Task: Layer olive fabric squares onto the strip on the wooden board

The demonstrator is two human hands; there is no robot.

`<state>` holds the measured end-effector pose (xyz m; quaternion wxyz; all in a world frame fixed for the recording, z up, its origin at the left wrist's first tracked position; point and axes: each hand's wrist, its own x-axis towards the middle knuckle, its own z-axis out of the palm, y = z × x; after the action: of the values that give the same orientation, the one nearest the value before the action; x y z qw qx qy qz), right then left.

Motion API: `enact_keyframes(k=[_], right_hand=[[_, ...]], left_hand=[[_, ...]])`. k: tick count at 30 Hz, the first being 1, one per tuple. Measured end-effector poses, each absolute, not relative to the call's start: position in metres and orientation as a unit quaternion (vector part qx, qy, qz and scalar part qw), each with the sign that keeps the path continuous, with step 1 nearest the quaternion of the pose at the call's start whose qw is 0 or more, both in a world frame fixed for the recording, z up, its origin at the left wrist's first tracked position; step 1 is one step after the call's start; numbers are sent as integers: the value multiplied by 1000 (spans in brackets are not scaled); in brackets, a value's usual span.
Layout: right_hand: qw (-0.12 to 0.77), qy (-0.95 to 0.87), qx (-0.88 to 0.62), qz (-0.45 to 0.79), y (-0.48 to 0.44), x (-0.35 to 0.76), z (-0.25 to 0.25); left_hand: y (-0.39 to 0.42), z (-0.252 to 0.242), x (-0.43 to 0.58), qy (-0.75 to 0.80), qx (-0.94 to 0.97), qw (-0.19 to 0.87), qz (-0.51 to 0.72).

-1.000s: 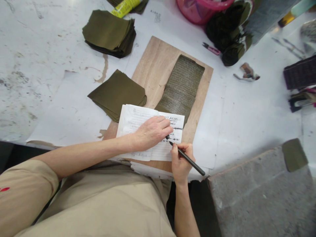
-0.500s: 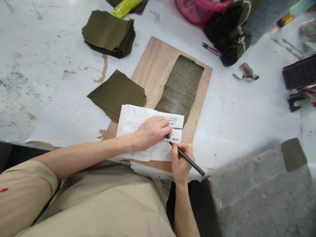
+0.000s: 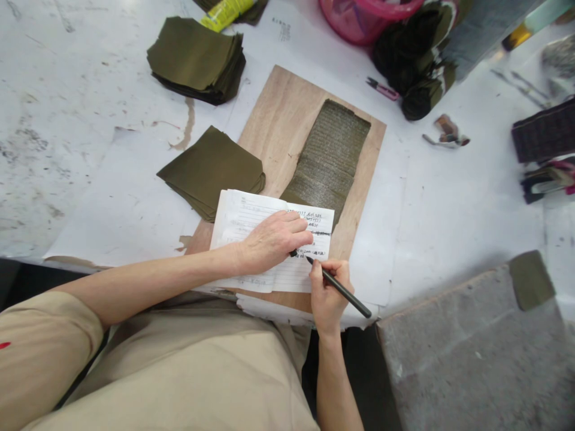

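Note:
An open notebook (image 3: pixel 245 215) with lined pages and handwriting lies over the near part of a wooden board (image 3: pixel 265 126). My left hand (image 3: pixel 276 239) rests across the pages with its fingers curled, and a small black pen cap (image 3: pixel 293 253) pokes out beneath them. My right hand (image 3: pixel 330 293) grips a dark pen (image 3: pixel 345 291) between thumb and fingers. The pen's tip meets the right page, by the lowest written line. Under the notebook's upper edge runs a rough, dark olive strip (image 3: pixel 330 155) on the board.
Olive fabric pieces (image 3: pixel 215 170) lie left of the notebook, and a thicker stack (image 3: pixel 193 57) sits behind them. A yellow tube (image 3: pixel 227 13), pink basket (image 3: pixel 359 21) and pink thread snips (image 3: pixel 383 90) are farther back. At right is a grey slab (image 3: pixel 471 347) with an olive patch.
The pen cap under my left fingers has shifted left and slightly down, uncovering more writing. My right hand and the pen stay almost in place.

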<state>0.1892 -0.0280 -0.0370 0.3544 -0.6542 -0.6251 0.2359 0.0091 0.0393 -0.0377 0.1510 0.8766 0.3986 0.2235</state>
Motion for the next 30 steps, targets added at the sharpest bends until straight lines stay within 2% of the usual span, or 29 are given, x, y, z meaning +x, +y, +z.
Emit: enact_keyframes(k=[30], right_hand=[[354,-619,-658,243,-29,189,-37]], left_hand=[[40,-38,9,383,886,139,223]])
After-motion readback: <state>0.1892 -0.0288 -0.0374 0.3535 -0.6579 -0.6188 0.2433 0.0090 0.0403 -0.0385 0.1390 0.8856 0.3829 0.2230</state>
